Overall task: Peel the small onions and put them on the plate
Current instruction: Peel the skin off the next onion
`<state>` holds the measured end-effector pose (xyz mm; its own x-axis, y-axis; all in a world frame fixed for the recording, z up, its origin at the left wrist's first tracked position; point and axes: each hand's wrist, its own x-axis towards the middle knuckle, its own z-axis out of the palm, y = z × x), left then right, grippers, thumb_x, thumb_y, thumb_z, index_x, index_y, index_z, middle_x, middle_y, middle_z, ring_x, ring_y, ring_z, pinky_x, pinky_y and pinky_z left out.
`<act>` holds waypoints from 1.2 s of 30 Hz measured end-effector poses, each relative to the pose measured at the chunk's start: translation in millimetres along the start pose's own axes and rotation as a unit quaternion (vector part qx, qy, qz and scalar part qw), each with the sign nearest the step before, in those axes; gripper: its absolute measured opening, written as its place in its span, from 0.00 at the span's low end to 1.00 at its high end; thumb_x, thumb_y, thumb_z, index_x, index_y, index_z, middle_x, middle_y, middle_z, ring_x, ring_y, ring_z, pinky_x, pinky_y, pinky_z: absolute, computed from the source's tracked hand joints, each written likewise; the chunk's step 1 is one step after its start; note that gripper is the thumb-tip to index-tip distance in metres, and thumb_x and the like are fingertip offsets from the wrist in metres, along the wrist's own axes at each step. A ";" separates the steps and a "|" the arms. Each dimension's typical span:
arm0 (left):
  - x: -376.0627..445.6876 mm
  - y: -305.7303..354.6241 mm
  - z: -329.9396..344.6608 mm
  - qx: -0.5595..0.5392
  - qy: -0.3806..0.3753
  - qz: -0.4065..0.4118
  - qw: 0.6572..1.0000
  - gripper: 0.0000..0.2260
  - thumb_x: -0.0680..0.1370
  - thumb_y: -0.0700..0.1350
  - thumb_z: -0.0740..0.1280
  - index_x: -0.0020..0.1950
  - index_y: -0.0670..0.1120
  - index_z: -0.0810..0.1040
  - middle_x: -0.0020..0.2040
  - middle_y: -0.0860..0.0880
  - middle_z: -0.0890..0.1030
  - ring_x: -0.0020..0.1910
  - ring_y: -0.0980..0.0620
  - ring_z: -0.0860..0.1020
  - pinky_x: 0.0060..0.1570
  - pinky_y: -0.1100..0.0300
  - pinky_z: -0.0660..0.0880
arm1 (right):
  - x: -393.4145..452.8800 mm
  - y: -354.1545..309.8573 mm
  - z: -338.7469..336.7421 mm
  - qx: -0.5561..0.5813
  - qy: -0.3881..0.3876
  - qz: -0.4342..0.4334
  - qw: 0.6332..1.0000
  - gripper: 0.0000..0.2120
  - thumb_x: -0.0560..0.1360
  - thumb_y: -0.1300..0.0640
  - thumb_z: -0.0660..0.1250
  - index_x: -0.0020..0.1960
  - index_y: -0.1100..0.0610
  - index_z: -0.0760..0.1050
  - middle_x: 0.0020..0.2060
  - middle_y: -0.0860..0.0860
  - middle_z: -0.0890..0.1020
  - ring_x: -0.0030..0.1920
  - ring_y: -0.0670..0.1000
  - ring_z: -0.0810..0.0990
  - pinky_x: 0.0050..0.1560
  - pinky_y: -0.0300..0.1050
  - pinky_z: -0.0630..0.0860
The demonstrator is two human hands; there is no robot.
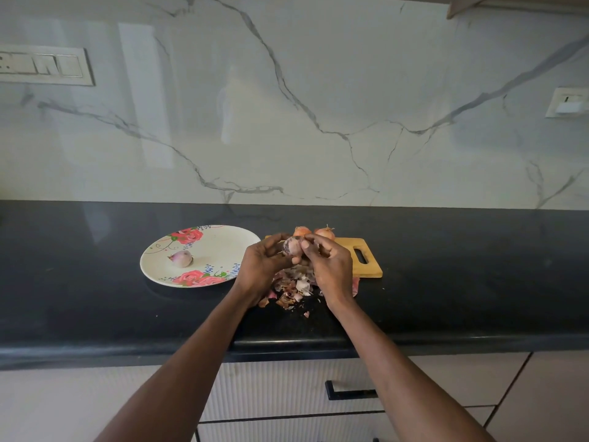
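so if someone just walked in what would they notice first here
Most likely the two hands, left hand and right hand, meeting above the black counter around a small onion being peeled, with a heap of peels right beneath them. Next, the rose-patterned plate to the left, holding one peeled onion. Behind the hands, two unpeeled onions sit on a wooden cutting board.

Lighting: soft, even daylight. Broad glare streaked my marble backsplash; black countertop reflected faintly. Edges bowed, wide-angle; corners slightly soft.
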<state>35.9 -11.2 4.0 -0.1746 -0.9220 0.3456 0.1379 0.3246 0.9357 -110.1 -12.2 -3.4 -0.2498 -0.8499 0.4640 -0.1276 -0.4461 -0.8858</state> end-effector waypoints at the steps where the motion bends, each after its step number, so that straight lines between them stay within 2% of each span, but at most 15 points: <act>1: 0.7 0.0 -0.3 -0.016 0.005 -0.007 1.000 0.19 0.74 0.31 0.73 0.64 0.38 0.78 0.57 0.40 0.85 0.56 0.40 0.84 0.57 0.48 0.81 | 0.1 0.4 0.0 -0.011 0.009 -0.007 1.000 0.06 0.76 0.59 0.73 0.53 0.57 0.85 0.45 0.49 0.87 0.48 0.50 0.86 0.48 0.50 0.84; 5: 2.4 -1.1 -0.8 -0.046 0.015 -0.031 0.998 0.19 0.73 0.31 0.74 0.64 0.39 0.78 0.56 0.39 0.85 0.55 0.41 0.84 0.57 0.47 0.81 | -1.7 -0.6 -1.6 -0.062 0.017 -0.043 0.997 0.04 0.76 0.62 0.73 0.49 0.58 0.85 0.41 0.50 0.86 0.44 0.50 0.85 0.46 0.48 0.82; 9: 2.8 -0.9 -1.1 -0.071 0.017 -0.053 0.996 0.19 0.73 0.38 0.76 0.63 0.40 0.79 0.57 0.39 0.84 0.56 0.39 0.83 0.58 0.46 0.80 | -4.4 -2.9 -1.9 -0.099 0.014 -0.067 0.993 0.04 0.77 0.62 0.71 0.49 0.59 0.85 0.41 0.49 0.85 0.42 0.47 0.83 0.42 0.44 0.80; 13: 3.3 0.9 -1.0 -0.119 0.024 -0.065 0.991 0.19 0.72 0.39 0.75 0.62 0.37 0.79 0.56 0.39 0.85 0.53 0.42 0.84 0.53 0.51 0.82 | -3.9 -2.7 -0.7 -0.145 0.013 -0.092 0.985 0.04 0.78 0.64 0.69 0.51 0.60 0.83 0.44 0.50 0.84 0.43 0.45 0.80 0.43 0.33 0.75; 15: 4.4 2.3 -0.9 -0.137 0.028 -0.079 0.987 0.21 0.72 0.39 0.74 0.63 0.35 0.78 0.54 0.39 0.85 0.49 0.44 0.85 0.48 0.54 0.83 | -2.4 -2.1 -0.3 -0.158 0.020 -0.077 0.984 0.05 0.79 0.64 0.68 0.53 0.62 0.82 0.46 0.52 0.84 0.46 0.47 0.81 0.45 0.34 0.76; 17: 6.2 3.0 -1.7 -0.175 0.035 -0.098 0.979 0.23 0.71 0.38 0.74 0.64 0.33 0.77 0.52 0.37 0.85 0.46 0.44 0.84 0.50 0.53 0.83 | -0.5 -0.6 -0.9 -0.167 0.024 -0.061 0.984 0.06 0.79 0.65 0.67 0.54 0.62 0.81 0.47 0.53 0.84 0.46 0.47 0.80 0.43 0.31 0.74; 19: 7.8 3.1 -3.4 -0.208 0.036 -0.109 0.971 0.23 0.71 0.37 0.73 0.64 0.31 0.76 0.53 0.36 0.84 0.48 0.43 0.84 0.56 0.50 0.82 | -0.2 -0.8 -2.0 -0.174 0.017 -0.054 0.983 0.07 0.79 0.67 0.67 0.54 0.62 0.81 0.47 0.52 0.83 0.47 0.47 0.80 0.42 0.28 0.73; 22: 7.8 3.6 -4.6 -0.227 0.029 -0.109 0.967 0.22 0.72 0.37 0.71 0.64 0.31 0.76 0.54 0.36 0.83 0.51 0.43 0.84 0.59 0.47 0.79 | -1.7 -3.2 -1.8 -0.155 -0.012 -0.048 0.987 0.16 0.75 0.71 0.65 0.59 0.60 0.82 0.52 0.51 0.85 0.52 0.47 0.82 0.52 0.37 0.79; 23: 8.0 3.3 -4.8 -0.229 0.026 -0.109 0.967 0.21 0.72 0.36 0.71 0.64 0.31 0.76 0.54 0.36 0.83 0.51 0.43 0.84 0.59 0.47 0.79 | -2.6 -4.6 -2.2 -0.147 -0.009 -0.054 0.988 0.15 0.76 0.70 0.66 0.60 0.60 0.83 0.53 0.51 0.85 0.51 0.45 0.82 0.53 0.35 0.79; 25: 7.6 3.6 -4.6 -0.227 0.021 -0.111 0.967 0.18 0.74 0.35 0.69 0.64 0.31 0.76 0.55 0.36 0.83 0.51 0.42 0.84 0.59 0.47 0.79 | -3.8 -6.9 -2.1 -0.128 0.004 -0.071 0.989 0.11 0.77 0.64 0.70 0.58 0.60 0.83 0.50 0.49 0.85 0.47 0.38 0.81 0.50 0.29 0.76; 27: 7.2 3.6 -3.9 -0.222 0.017 -0.109 0.969 0.18 0.74 0.34 0.70 0.63 0.31 0.76 0.55 0.37 0.83 0.51 0.43 0.84 0.59 0.48 0.79 | -4.1 -6.5 -2.3 -0.105 0.004 -0.077 0.991 0.10 0.77 0.60 0.73 0.57 0.61 0.84 0.45 0.46 0.85 0.44 0.34 0.81 0.47 0.29 0.76; 29: 6.4 4.0 -2.5 -0.216 0.016 -0.104 0.971 0.20 0.71 0.35 0.71 0.63 0.32 0.76 0.54 0.38 0.84 0.50 0.44 0.84 0.58 0.49 0.80 | -4.3 -4.9 -2.1 -0.099 -0.001 -0.080 0.992 0.11 0.76 0.60 0.73 0.57 0.62 0.84 0.45 0.46 0.85 0.44 0.32 0.81 0.47 0.29 0.76; 32: 5.4 4.3 -0.6 -0.201 0.027 -0.103 0.974 0.21 0.69 0.37 0.74 0.61 0.33 0.77 0.52 0.38 0.84 0.49 0.44 0.84 0.56 0.49 0.82 | -4.7 -2.5 -2.0 -0.092 -0.005 -0.082 0.992 0.09 0.75 0.61 0.74 0.55 0.62 0.84 0.47 0.51 0.87 0.44 0.37 0.83 0.47 0.33 0.79; 36: 5.4 3.8 -0.2 -0.187 0.035 -0.105 0.976 0.19 0.69 0.38 0.75 0.58 0.35 0.78 0.52 0.37 0.85 0.52 0.42 0.84 0.58 0.46 0.81 | -7.1 -2.8 -1.8 -0.075 0.000 -0.091 0.993 0.04 0.75 0.61 0.75 0.48 0.60 0.86 0.37 0.47 0.86 0.36 0.41 0.82 0.38 0.36 0.76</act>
<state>35.7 -15.1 9.4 -0.1725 -0.9761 0.1321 0.4544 0.0401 0.8899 -109.6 -4.4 -4.3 -0.2084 -0.7589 0.6170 -0.3123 -0.5462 -0.7773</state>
